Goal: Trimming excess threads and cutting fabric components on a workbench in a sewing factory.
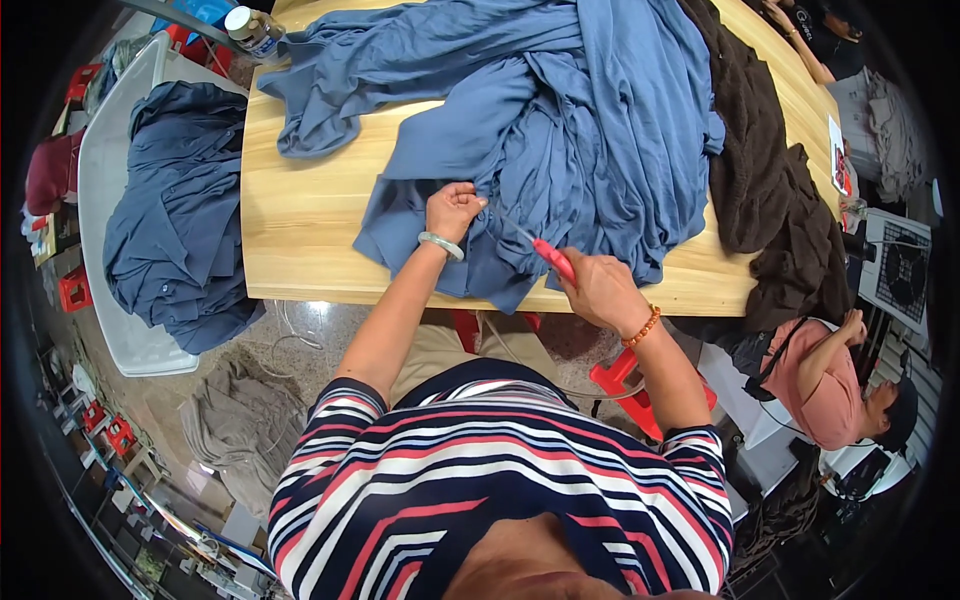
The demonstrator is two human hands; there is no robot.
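Observation:
A heap of blue-grey garments point(540, 130) lies across a light wooden table point(300, 220). My left hand point(452, 208), with a pale green bangle on the wrist, pinches a fold of the blue cloth near the table's front edge. My right hand point(600, 290), wearing an orange bead bracelet, grips a small red-handled cutting tool point(550, 257) whose thin metal tip points up-left at the cloth just right of my left hand. My striped shirt fills the lower part of the view.
Dark brown garments point(770, 190) lie on the table's right end. A white tub point(110, 200) at the left holds dark blue clothes point(180, 220). A jar point(252, 30) stands at the far left corner. A seated person in pink point(830, 380) is at lower right. Grey cloth point(240, 420) lies on the floor.

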